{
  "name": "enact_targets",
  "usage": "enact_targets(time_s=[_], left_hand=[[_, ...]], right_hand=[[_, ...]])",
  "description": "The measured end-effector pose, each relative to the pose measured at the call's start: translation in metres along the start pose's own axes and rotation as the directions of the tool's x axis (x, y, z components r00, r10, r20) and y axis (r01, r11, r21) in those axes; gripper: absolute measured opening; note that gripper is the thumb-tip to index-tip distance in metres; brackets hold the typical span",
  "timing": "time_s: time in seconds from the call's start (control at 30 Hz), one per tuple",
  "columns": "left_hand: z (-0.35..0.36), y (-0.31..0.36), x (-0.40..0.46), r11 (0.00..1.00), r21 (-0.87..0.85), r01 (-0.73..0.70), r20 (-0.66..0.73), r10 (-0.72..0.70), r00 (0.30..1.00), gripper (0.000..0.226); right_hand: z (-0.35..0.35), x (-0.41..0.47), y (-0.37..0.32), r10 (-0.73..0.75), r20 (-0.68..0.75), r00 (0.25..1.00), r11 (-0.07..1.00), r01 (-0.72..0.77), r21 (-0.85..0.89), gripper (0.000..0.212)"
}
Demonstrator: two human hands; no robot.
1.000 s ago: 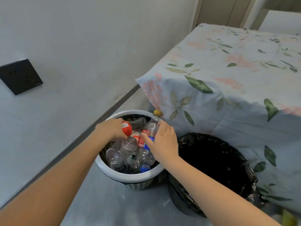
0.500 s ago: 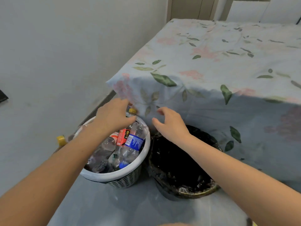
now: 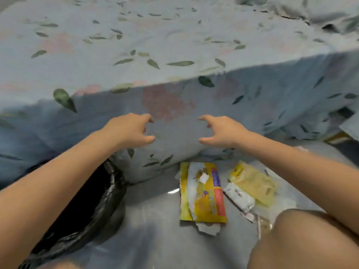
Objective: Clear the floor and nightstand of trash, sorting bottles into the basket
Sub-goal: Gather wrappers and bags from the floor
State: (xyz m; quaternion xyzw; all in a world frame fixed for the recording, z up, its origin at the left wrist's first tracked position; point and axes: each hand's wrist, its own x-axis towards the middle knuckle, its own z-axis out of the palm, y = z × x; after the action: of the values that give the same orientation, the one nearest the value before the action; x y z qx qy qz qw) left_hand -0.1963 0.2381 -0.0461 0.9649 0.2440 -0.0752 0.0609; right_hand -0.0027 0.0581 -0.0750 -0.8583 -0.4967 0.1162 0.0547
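Observation:
Both hands hover in front of the hanging bedsheet, holding nothing. My left hand (image 3: 132, 129) has loosely curled fingers, and my right hand (image 3: 219, 131) mirrors it with spread, bent fingers. Below them on the grey floor lies a yellow snack wrapper (image 3: 204, 193), torn open. To its right lie a pale yellow packet (image 3: 254, 183) and a white crumpled wrapper (image 3: 240, 197). A bin lined with a black bag (image 3: 93, 202) stands at the lower left, under my left forearm. The bottle basket is out of view.
The bed with a blue leaf-print sheet (image 3: 174, 55) fills the upper half, its side draping to the floor. My bare knee (image 3: 310, 239) is at the lower right, next to the wrappers. More yellow trash (image 3: 338, 136) peeks out at the far right edge.
The view swung right, away from the bottle basket, which left the frame. Both hands let go of the bottles and now hover empty by the bedsheet. Floor wrappers came into view.

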Motion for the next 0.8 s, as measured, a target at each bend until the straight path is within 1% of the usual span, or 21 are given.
enact_targets(time_s=[0.07,0.1,0.2,0.3,0.37,0.43,0.53,0.6,0.7,0.77,0.8], left_hand=[[0.023,0.055,0.031,0.993,0.013,-0.115,0.080,0.113,0.990,0.054],[0.036,0.082,0.043,0.987,0.017,-0.161,0.098,0.159,0.983,0.054],[0.085,0.155,0.069,0.962,0.031,-0.270,0.104,0.266,0.958,0.052],[0.130,0.218,0.081,0.937,0.005,-0.350,0.121,0.347,0.930,0.053],[0.156,0.251,0.085,0.916,-0.022,-0.400,0.131,0.400,0.907,0.054],[0.181,0.280,0.087,0.898,-0.075,-0.433,0.146,0.439,0.887,0.056],[0.216,0.319,0.085,0.877,-0.129,-0.463,0.183,0.480,0.858,0.057],[0.240,0.343,0.082,0.853,-0.158,-0.497,0.215,0.521,0.826,0.059],[0.274,0.375,0.075,0.818,-0.195,-0.541,0.260,0.575,0.776,0.061],[0.294,0.392,0.072,0.778,-0.175,-0.603,0.249,0.628,0.737,0.058],[0.305,0.399,0.070,0.748,-0.171,-0.641,0.247,0.662,0.707,0.056]], right_hand=[[0.016,-0.032,0.068,0.136,0.028,0.990,0.991,-0.136,0.007,0.076],[0.026,-0.050,0.099,0.201,0.038,0.979,0.979,-0.202,0.020,0.076],[0.061,-0.111,0.179,0.384,0.050,0.922,0.921,-0.387,0.055,0.077],[0.096,-0.180,0.235,0.554,0.027,0.832,0.827,-0.554,0.096,0.075],[0.116,-0.225,0.261,0.663,0.006,0.748,0.741,-0.658,0.135,0.073],[0.131,-0.263,0.280,0.748,-0.016,0.664,0.653,-0.731,0.198,0.070],[0.152,-0.309,0.298,0.850,-0.022,0.526,0.505,-0.802,0.320,0.067],[0.167,-0.334,0.304,0.906,-0.010,0.424,0.392,-0.827,0.404,0.065],[0.191,-0.366,0.307,0.955,0.005,0.297,0.254,-0.825,0.504,0.063],[0.205,-0.384,0.309,0.977,0.006,0.213,0.173,-0.807,0.565,0.059],[0.211,-0.393,0.311,0.984,-0.002,0.178,0.145,-0.793,0.591,0.057]])
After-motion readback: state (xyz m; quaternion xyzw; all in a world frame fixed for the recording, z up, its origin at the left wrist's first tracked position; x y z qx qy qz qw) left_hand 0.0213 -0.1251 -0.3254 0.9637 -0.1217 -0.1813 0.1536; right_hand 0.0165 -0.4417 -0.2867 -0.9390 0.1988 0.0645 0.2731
